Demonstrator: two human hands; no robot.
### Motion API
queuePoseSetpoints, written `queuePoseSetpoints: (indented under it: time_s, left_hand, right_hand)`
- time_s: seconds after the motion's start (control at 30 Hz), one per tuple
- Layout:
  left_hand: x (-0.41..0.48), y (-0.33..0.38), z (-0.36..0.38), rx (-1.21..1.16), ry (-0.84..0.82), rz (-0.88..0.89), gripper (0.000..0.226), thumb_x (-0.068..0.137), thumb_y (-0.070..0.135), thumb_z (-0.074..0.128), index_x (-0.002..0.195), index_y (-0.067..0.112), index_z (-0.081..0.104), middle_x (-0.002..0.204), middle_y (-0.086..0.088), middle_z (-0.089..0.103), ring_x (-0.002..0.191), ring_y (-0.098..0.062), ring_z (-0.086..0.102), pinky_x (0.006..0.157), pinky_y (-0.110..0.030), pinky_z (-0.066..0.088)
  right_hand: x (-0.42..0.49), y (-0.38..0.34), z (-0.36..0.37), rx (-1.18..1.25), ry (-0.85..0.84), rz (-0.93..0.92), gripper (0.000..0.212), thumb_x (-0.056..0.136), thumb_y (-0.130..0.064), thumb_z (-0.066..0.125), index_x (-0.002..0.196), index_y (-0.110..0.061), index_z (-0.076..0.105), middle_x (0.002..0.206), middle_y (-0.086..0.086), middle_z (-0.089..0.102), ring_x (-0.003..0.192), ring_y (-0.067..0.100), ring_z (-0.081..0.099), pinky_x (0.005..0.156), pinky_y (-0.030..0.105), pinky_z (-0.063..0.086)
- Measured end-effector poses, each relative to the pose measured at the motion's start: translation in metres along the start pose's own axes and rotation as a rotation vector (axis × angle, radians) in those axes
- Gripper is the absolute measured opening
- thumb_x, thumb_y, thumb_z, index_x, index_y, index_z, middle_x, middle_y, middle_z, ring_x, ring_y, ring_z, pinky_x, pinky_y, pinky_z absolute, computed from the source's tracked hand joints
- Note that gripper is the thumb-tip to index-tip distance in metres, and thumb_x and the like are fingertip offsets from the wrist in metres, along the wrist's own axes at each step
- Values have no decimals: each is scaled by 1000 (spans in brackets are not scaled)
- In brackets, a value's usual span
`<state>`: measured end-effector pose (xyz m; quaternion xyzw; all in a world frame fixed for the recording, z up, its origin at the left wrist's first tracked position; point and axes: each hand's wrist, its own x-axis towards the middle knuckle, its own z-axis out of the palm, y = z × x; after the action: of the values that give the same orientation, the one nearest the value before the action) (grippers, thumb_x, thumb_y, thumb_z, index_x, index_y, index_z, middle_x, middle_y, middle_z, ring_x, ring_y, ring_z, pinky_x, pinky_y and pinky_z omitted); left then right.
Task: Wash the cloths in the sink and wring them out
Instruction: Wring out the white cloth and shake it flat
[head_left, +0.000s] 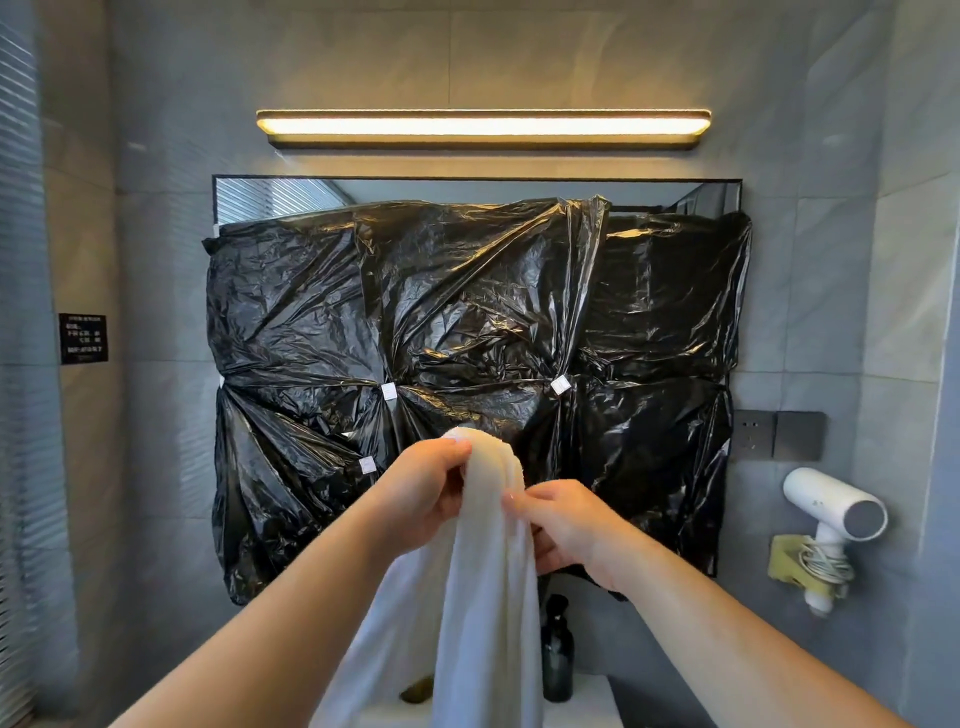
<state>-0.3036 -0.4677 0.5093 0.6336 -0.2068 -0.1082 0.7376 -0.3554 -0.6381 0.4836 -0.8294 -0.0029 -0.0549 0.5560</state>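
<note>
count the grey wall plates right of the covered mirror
2, side by side above the hair dryer: socket plate left, blank plate right. None seems hidden.

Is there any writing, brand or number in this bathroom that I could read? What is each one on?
Nothing can be quoted: no text here is legible.
Black wall plaque: several lines of pale text, too small and blurred to read.
White hair dryer: a faint mark on the barrel, unreadable.
White tape squares on the black plastic sheeting: no writing visible.
Dark pump bottle: no label shows.
White cloth: no print shows.
</note>
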Motion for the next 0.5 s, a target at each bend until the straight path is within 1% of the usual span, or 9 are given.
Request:
queuePoseSetpoints:
  time_s: [0.07,0.13,0.2,0.27,0.33,0.4,0.43,0.47,0.5]
  left_hand:
    - [2,1,0,115,-8,46,24,106,12,46,93,2,64,81,-10,68,71,-19,66,71,-33,55]
    - [6,1,-1,143,1,89,21,103,11,54,86,2,63,79,-12,67,67,-19,66,67,-34,56]
    - [7,-2,0,127,37,125,20,100,9,59,83,0,66,76,-12,71,67,-20,69,62,-33,56]
    - [6,-6,0,118,101,177,20,94,11,68,87,-8,68,80,-15,73,73,-25,71,66,-36,58]
    - [4,-8,-1,146,157,234,51,78,27,80,94,-18,61,83,-16,67,76,-26,64,71,-42,53]
    - [9,-11,-6,205,167,263,72,64,46,82,94,-14,59,86,-10,61,78,-24,56,71,-43,47]
    - [11,-10,-7,217,143,261,74,64,53,82,95,-11,60,88,-9,62,79,-24,56,72,-43,46]
    - [12,-7,-7,194,95,234,68,73,54,78,98,-8,62,91,-11,67,81,-24,59,75,-42,49]
    - [10,-1,-6,178,41,196,52,88,45,68,101,-5,64,96,-13,72,85,-24,66,78,-42,52]
  right_hand:
    - [1,1,4,-89,111,-105,39,98,-32,61,97,7,66,96,27,70,87,38,72,74,52,62]
    - [3,-1,8,-236,193,-185,40,95,-34,57,84,5,62,86,28,67,80,42,67,68,57,59]
    - [4,-3,9,-429,241,-221,33,97,-31,49,79,-5,57,76,18,62,69,35,60,62,49,56]
    - [3,-7,9,-640,270,-247,17,99,-24,43,87,-13,48,79,5,56,65,23,52,53,36,39]
    - [2,-11,9,-746,248,-243,8,97,-22,43,94,-15,43,87,4,55,68,19,49,52,32,32]
    - [3,-17,8,-785,211,-203,6,95,-20,44,90,-17,42,99,8,57,76,21,50,54,30,33]
    - [5,-21,6,-797,213,-182,10,95,-19,43,85,-18,42,104,10,58,80,22,50,57,31,35]
    - [6,-24,2,-798,223,-162,15,94,-18,43,80,-19,42,105,10,59,82,23,50,60,32,36]
    - [8,-28,-2,-795,233,-136,17,93,-17,45,76,-18,43,102,9,60,81,24,52,61,32,38]
